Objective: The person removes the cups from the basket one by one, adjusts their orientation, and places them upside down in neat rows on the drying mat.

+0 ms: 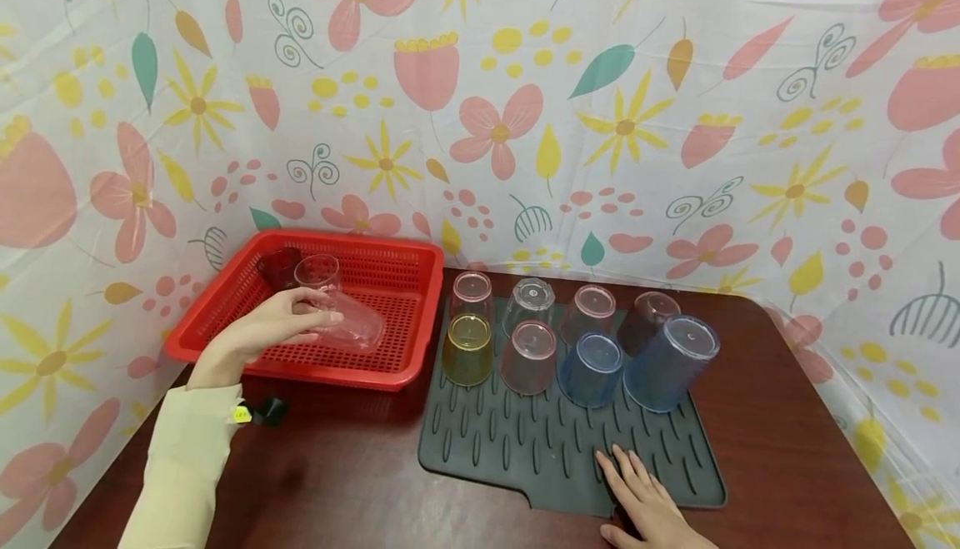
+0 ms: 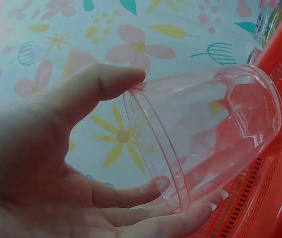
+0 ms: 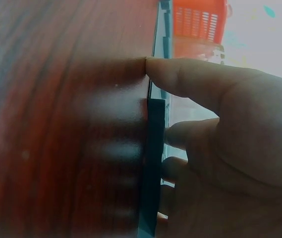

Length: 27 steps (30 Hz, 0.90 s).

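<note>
In the head view my left hand (image 1: 288, 320) holds a clear pink-tinted plastic cup (image 1: 358, 326) tilted over the red basket (image 1: 322, 376). The left wrist view shows the thumb on one side of the cup's rim and fingers on the other, its base (image 2: 267, 96) pointing away from the palm. My right hand (image 1: 645, 503) rests at the front edge of the grey drying mat (image 1: 510, 453), fingers extended onto it. In the right wrist view its thumb (image 3: 165, 74) touches the tabletop beside the mat's edge.
Inside the basket are another clear cup (image 1: 317, 270) and a dark one (image 1: 279, 267). Upside-down cups stand in two rows on the mat's back half, including a yellow one (image 1: 468, 357), a short blue one (image 1: 591, 372) and a tall blue one (image 1: 670, 366). A patterned curtain (image 1: 502, 199) hangs behind.
</note>
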{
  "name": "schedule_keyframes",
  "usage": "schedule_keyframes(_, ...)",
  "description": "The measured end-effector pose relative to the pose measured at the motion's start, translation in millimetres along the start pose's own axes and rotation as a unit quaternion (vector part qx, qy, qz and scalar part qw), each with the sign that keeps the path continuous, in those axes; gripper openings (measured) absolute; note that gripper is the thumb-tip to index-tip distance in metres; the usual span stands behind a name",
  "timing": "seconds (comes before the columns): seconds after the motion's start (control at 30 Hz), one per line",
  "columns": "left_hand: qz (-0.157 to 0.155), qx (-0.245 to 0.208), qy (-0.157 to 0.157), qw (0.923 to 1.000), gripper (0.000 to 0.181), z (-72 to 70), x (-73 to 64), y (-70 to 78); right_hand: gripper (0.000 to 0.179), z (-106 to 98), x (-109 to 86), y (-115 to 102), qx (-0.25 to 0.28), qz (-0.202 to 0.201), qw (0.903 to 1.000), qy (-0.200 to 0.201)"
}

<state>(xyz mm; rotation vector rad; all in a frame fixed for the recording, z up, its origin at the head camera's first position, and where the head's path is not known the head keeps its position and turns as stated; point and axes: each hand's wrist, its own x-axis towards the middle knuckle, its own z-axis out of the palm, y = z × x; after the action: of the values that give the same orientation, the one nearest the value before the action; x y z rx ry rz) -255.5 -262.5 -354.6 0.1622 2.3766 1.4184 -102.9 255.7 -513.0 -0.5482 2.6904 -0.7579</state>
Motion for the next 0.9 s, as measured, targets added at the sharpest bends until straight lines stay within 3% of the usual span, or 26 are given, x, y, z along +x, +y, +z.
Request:
schedule_keyframes(0.47, 0.004, -0.008, -0.005, 0.9999, 0.075, 7.1, -2.4, 1.7, 0.079, -2, 1.0, -2, 0.014, 0.022, 0.9996, -0.014)
schedule_keyframes(0.63, 0.003, -0.018, -0.001, 0.9998, 0.073, 13.9, -6.3, 3.0, 0.078, -2, 1.0, -2, 0.002, 0.011, 0.9999, -0.008)
schedule_keyframes(0.9, 0.029, -0.039, -0.021, 0.9986, 0.070, 23.7, -11.4, 6.9, 0.079, 4, 1.7, 4, 0.011, 0.024, 0.9996, 0.006)
